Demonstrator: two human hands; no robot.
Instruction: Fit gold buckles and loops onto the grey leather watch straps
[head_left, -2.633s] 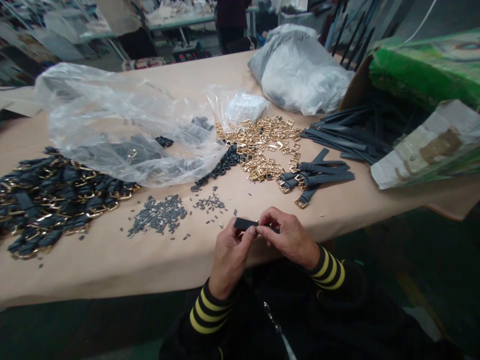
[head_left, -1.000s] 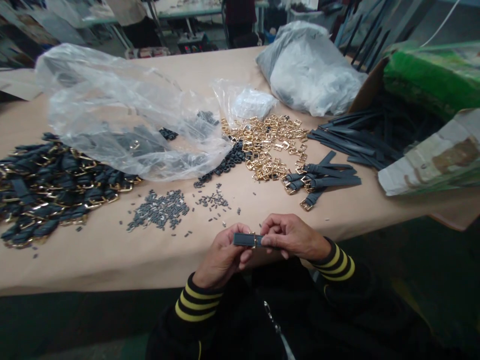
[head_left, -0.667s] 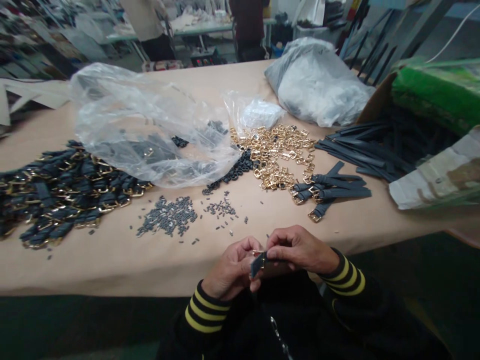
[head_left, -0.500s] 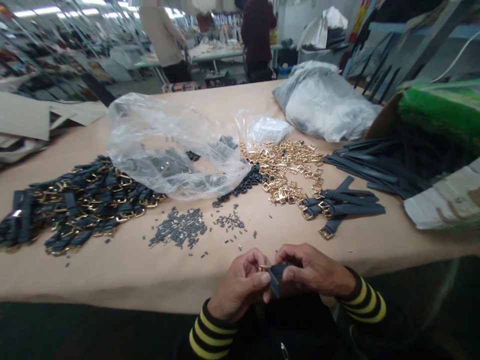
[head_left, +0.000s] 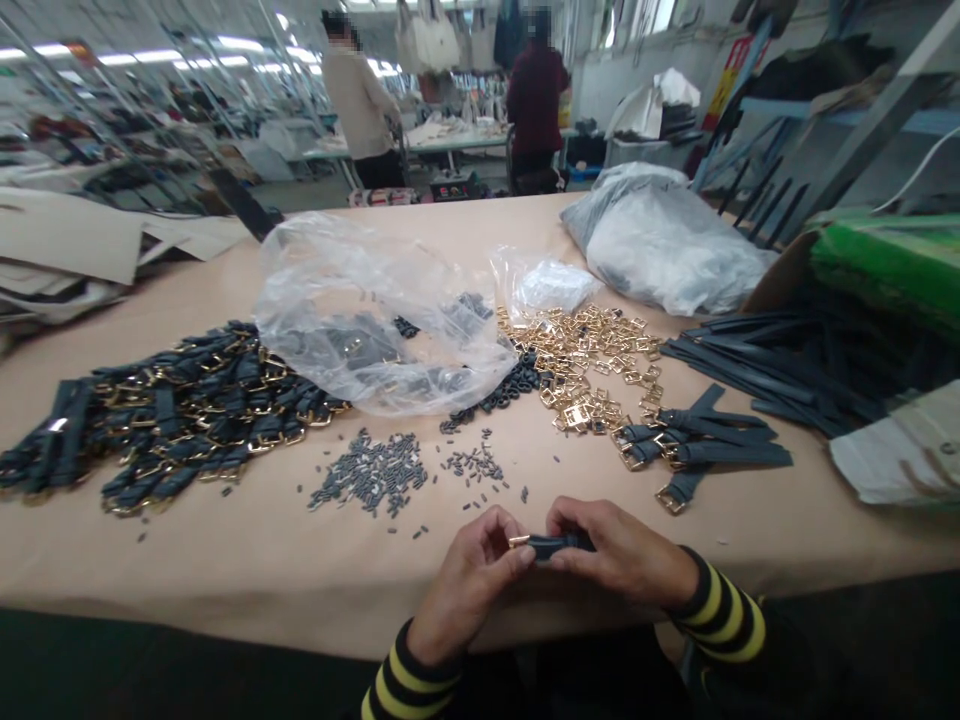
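At the table's front edge, my left hand (head_left: 480, 565) and my right hand (head_left: 619, 550) both grip one dark blue strap (head_left: 551, 547) fitted with a gold buckle (head_left: 519, 541). My left fingers pinch the buckle end. My right thumb and fingers close round the strap further along, hiding part of it. Beyond the right hand lie several buckled straps (head_left: 697, 440). Past the left hand are small dark pieces, a dense heap (head_left: 375, 470) and a looser scatter (head_left: 474, 462). Gold buckles (head_left: 592, 350) are spread behind them, beside black loops (head_left: 502, 388).
A large pile of buckled straps (head_left: 202, 410) covers the left side. Clear plastic (head_left: 375, 350) lies mid-table, and a stuffed grey bag (head_left: 667, 240) stands behind. Long plain straps (head_left: 750, 355) spill from a box at right. Two people (head_left: 360, 110) stand at the back.
The strap end that hung down between my hands is now folded along the strap, which lies level. Both hands stay closed on it. The whole view has shifted slightly.
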